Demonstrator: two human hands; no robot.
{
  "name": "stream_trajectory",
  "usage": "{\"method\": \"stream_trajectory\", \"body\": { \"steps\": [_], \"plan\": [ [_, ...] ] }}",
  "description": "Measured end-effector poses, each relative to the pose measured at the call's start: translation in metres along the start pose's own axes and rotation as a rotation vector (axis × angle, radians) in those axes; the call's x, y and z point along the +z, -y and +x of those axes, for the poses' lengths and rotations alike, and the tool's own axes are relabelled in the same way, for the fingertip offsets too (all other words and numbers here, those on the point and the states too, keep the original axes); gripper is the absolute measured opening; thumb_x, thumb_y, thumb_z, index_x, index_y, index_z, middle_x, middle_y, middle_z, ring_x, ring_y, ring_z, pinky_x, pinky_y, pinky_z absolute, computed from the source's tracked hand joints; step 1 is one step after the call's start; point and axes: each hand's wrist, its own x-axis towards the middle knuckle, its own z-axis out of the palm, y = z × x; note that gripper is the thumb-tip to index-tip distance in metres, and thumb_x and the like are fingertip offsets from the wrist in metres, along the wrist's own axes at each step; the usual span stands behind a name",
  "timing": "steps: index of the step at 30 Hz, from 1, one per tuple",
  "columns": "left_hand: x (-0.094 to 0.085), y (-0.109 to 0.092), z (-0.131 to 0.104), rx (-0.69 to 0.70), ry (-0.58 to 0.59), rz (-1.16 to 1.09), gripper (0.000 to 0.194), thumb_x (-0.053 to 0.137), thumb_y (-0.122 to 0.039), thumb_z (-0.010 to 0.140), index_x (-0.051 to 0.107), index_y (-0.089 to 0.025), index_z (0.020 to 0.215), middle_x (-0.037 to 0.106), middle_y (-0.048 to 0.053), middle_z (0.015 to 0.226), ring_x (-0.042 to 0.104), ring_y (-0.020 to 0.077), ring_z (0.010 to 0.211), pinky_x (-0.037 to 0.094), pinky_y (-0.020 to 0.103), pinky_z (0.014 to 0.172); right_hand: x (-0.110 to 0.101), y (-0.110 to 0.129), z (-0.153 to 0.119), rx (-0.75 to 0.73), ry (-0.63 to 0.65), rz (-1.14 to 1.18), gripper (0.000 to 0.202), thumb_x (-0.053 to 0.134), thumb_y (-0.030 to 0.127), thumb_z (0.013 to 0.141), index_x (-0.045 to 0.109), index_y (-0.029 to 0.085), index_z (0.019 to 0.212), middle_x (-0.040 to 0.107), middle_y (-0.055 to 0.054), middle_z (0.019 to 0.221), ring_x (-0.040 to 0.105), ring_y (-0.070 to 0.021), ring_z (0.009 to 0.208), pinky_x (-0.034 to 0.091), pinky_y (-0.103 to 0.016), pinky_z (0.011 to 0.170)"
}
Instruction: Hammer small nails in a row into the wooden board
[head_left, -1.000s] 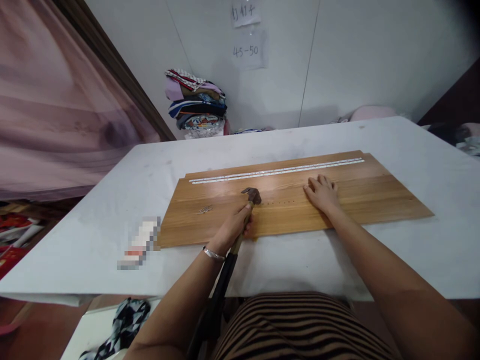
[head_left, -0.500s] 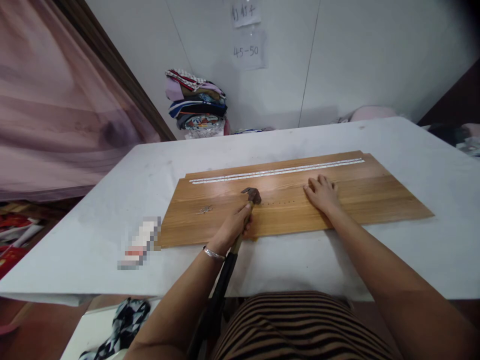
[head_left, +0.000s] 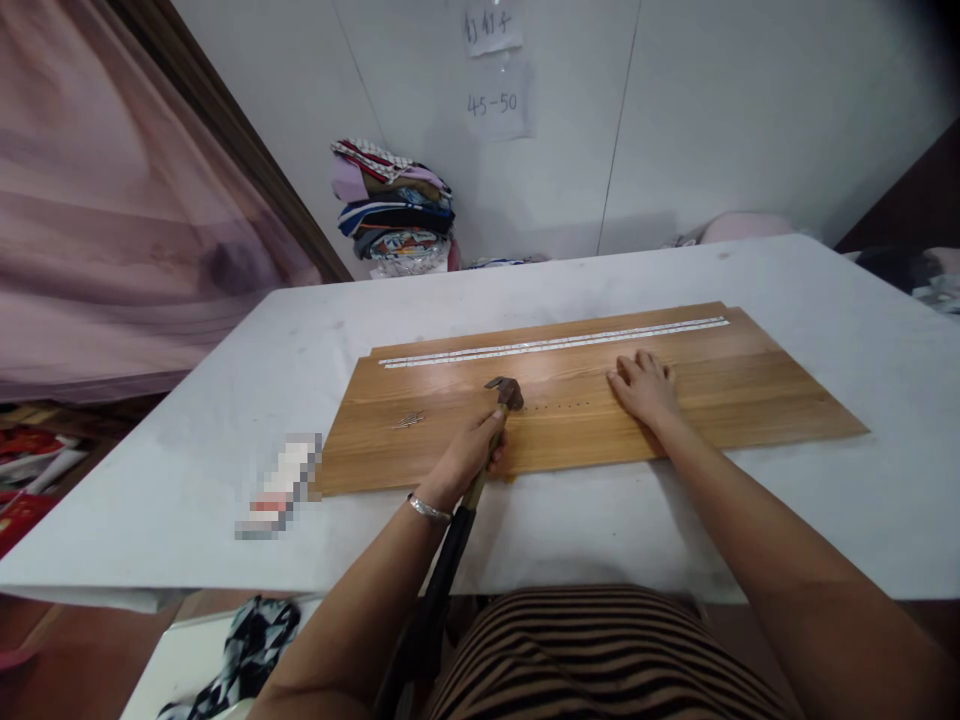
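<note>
My left hand is wrapped round the handle of a claw hammer, close below its rusty head. The hammer's black grip trails down towards my body. Its head is at the left end of a row of small dark nail heads in the wooden board; whether it touches one I cannot tell. My right hand rests on the board with its fingers spread, just right of that row. A small heap of loose nails lies on the board, left of my left hand.
Two white measuring strips run along the board's far side. The board lies on a white-covered table, with a blurred-out pale object to its left. Folded clothes are stacked by the wall, and a pink curtain hangs at left.
The hammer head and my left hand have shifted very slightly right. My right hand has stayed in place on the board.
</note>
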Motion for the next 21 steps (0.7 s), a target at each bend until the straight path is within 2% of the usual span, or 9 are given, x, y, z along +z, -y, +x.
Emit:
{"method": "stream_trajectory", "body": {
  "steps": [21],
  "plan": [
    [0.0007,-0.0014,-0.0012,-0.006,0.003,-0.007,0.040,0.058,-0.057,0.081,0.050,-0.018,0.082,0.051,-0.004,0.066,0.041,0.0049,0.043,0.031,0.018,0.036,0.0015,-0.0007,0.0000,-0.004,-0.015,0.011,0.048,0.032,0.048,0.095,0.061,0.022,0.123,0.051,-0.016,0.137,0.039,-0.0302,0.130,0.028,-0.054,0.104]
  ]
}}
